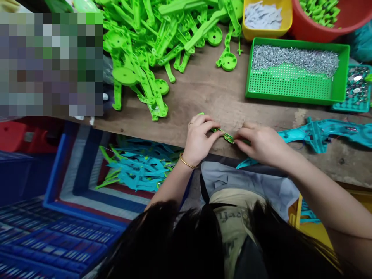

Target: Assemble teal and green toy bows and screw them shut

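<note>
My left hand [200,137] is closed around a narrow green plastic part [227,135], held low over the near edge of the table. At the part's right end, the thumb and fingers of my right hand [258,140] are pinched together. Whether a small piece sits between those fingertips is hidden. Just right of my right hand lies a turquoise plastic assembly [318,133] with thin wires. A pointed turquoise piece [246,163] shows below that hand, at the table's edge.
Behind my hands is a heap of green plastic parts [174,35]. A green basket [293,100] holds small metal pins or screws. Beyond it stand a yellow bin [252,35] and a red tub [353,23]. A blue crate [54,170] with turquoise parts sits below left.
</note>
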Available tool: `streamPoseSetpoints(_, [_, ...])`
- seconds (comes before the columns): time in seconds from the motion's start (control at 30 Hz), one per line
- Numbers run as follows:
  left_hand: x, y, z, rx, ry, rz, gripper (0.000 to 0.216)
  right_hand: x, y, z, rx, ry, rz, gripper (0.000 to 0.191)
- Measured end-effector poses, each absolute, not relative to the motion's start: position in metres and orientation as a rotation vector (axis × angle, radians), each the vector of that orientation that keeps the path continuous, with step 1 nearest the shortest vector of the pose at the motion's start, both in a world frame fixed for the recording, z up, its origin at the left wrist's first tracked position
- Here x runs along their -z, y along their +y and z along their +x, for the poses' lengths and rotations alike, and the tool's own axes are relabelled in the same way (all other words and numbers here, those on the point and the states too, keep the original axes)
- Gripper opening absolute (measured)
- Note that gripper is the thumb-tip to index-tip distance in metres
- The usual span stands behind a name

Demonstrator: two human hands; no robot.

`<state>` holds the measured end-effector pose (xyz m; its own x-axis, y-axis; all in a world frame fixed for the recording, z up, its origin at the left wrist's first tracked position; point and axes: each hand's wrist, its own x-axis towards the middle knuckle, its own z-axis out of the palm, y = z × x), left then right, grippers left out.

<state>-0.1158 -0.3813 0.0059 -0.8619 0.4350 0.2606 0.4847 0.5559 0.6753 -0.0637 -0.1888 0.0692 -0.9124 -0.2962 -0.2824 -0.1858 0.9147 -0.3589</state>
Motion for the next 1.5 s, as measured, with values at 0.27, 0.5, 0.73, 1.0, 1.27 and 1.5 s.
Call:
streamPoseSetpoints(0.27, [-0.005,-0.378,-0.114,1.223,-2.75,-0.759,0.007,-0.061,-0.196,-0.07,0.705,2.823,-0.357,0.024])
streamPoseSetpoints(0.5, [-0.005,-0.378,-0.111,1.214,-2.767,-0.731,0.009,-0.058,-0.199,-0.072,0.619,2.802,-0.284,0.022])
streamPoseSetpoints(0.73, [-0.003,-0.38,-0.104,1.209,-2.716,-0.682,0.011,-0.061,-0.196,-0.066,0.366,2.792,-0.226,0.027])
streamPoseSetpoints(1.0, [0.001,-0.381,-0.103,1.207,-2.72,-0.67,0.01,-0.057,-0.197,-0.063,0.354,2.792,-0.25,0.029])
streamPoseSetpoints(1.27, [0.003,-0.381,-0.103,1.173,-2.7,-0.676,0.009,-0.055,-0.199,-0.064,0.291,2.775,-0.216,0.027])
streamPoseSetpoints(1.5, [0.003,-0.382,-0.102,1.175,-2.704,-0.697,0.009,-0.065,-0.209,-0.077,0.214,2.681,-0.197,0.026])
